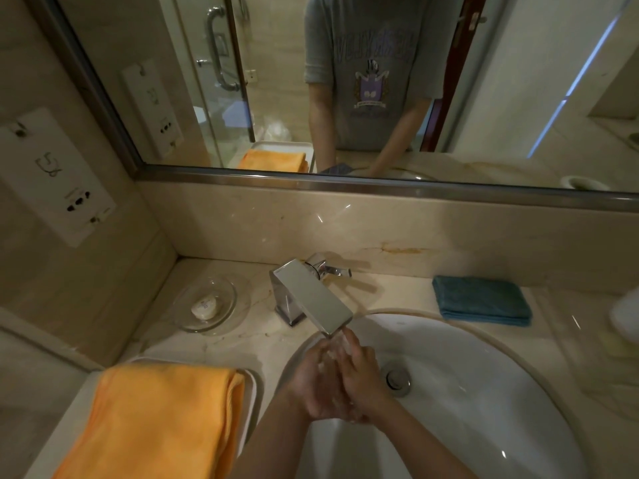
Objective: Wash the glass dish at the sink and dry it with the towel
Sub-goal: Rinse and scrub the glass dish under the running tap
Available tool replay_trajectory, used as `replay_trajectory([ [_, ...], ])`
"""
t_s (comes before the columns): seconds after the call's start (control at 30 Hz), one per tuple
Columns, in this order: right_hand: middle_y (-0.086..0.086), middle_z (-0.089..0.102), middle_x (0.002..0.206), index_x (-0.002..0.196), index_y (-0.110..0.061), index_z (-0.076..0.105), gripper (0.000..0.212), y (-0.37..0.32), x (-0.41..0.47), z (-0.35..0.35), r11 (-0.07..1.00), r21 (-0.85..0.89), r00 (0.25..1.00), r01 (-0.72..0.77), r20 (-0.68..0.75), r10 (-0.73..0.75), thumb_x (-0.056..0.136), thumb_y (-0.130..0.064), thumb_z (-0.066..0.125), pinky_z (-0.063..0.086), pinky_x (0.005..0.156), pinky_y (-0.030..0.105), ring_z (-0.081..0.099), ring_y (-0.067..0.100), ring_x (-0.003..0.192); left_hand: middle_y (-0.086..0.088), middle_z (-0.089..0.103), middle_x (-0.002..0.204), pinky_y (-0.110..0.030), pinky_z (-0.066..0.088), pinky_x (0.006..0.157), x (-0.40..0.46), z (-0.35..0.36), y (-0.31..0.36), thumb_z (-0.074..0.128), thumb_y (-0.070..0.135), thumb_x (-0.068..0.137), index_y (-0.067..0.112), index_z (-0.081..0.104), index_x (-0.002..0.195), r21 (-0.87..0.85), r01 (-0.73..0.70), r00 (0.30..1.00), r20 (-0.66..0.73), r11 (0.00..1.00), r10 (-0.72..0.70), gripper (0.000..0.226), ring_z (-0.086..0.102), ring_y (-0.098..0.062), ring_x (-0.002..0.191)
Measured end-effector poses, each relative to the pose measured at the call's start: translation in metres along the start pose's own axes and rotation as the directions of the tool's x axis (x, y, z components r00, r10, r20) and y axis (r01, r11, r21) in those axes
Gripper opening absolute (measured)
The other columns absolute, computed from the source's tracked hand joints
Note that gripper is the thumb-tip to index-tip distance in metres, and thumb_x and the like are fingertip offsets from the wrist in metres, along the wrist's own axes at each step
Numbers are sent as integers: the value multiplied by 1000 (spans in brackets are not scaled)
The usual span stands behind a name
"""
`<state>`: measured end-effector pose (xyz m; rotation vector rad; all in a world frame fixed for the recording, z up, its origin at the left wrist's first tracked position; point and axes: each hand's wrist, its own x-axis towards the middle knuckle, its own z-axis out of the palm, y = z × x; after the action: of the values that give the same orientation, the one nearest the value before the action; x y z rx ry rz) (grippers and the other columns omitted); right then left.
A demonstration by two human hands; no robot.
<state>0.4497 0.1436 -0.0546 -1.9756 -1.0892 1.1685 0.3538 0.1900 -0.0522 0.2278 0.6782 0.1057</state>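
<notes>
Hands: two — left hand (316, 385) and right hand (359, 371) pressed palm to palm over the sink (484, 426), under the tap (311, 299), wet and soapy.
Grip: neither hand holds anything; the fingers lie flat against each other, not curled around an object.
Dish: one glass dish (207, 304) — on the surface (397, 288) left of the tap, well apart from the hands, upright with its mouth up.
Axis: the dish is round, so no long axis shows.
Soap: one pale bar (204, 306) lying inside the dish.
Towels: two — an orange towel (155, 420) draped over a white tray (254, 382) at the near left, its length running toward the camera; a folded blue towel (482, 300) behind the sink at the right, near the wall.
Tap: one, chrome, its flat spout angled down over the basin; water falls on the fingertips.
Drain: one metal drain (397, 378) just right of the hands.
In the way: the spout end overlaps the fingertips; nothing covers the dish.
Mirror: one mirror (518, 98) above the backsplash, reflecting a person's torso and arms.
Wall: one socket plate (58, 178) at the left.
</notes>
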Motion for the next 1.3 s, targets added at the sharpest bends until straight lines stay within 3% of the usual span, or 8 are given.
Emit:
replay_trajectory([
  [0.17,5,52,120,126,-30,45,33,10,2,-12,994,-105,999,28,20,-26,95,-40,43,53,89,38,61,20,103,-14,68,88,-43,55,66,-16,1,-4,55,42,78,12,65,108,186,-155,977,-113,970,178,43,66,-31,76],
  [0.3,2,66,99,109,-13,59,25,7,0,-25,979,-206,1000,4,-3,-4,94,-31,50,39,61,12,61,18,88,-12,64,107,-41,57,56,-22,4,-2,64,31,81,10,61,117,451,-131,956,-178,883,233,42,69,-27,80],
  [0.4,0,60,84,92,-11,62,17,8,2,-30,999,-41,999,-24,-42,23,88,-28,60,36,55,9,55,15,77,-12,68,105,-55,54,70,-20,7,-4,60,30,88,12,67,108,537,-182,902,-242,824,357,29,71,-33,80],
  [0.47,1,59,75,84,-3,64,23,10,1,-32,989,144,998,-46,-45,53,85,-26,66,38,58,21,52,13,69,-8,70,105,-51,55,72,-18,9,-7,60,29,88,14,70,103,507,-276,865,-239,816,441,23,70,-34,88],
  [0.57,4,63,74,93,-9,67,18,21,-4,-35,897,394,980,-200,76,185,86,-26,64,39,52,21,54,13,63,-8,73,100,-36,57,60,-19,13,-11,58,28,89,15,72,97,457,-333,845,-242,824,476,20,71,-27,81],
  [0.7,4,67,85,106,-15,63,19,32,-15,-33,798,497,938,-341,235,254,89,-24,62,50,56,24,62,15,70,-12,71,96,-37,54,68,-19,11,-9,58,33,86,7,71,100,463,-287,871,-238,839,430,32,68,-28,79],
  [0.97,2,60,75,107,-10,60,21,22,-11,-28,757,599,945,-260,-3,328,90,-20,60,33,39,19,48,12,55,-2,64,105,-29,52,74,-19,11,-6,49,21,95,18,63,101,617,-274,841,-219,738,495,15,66,-22,88],
  [1.3,1,60,73,110,-14,61,27,15,-13,-21,669,702,939,-244,-1,344,85,-21,67,35,34,14,43,7,43,-3,64,87,-25,42,55,-15,9,-6,54,13,85,9,69,100,483,-262,824,-340,836,454,22,61,-18,67],
])
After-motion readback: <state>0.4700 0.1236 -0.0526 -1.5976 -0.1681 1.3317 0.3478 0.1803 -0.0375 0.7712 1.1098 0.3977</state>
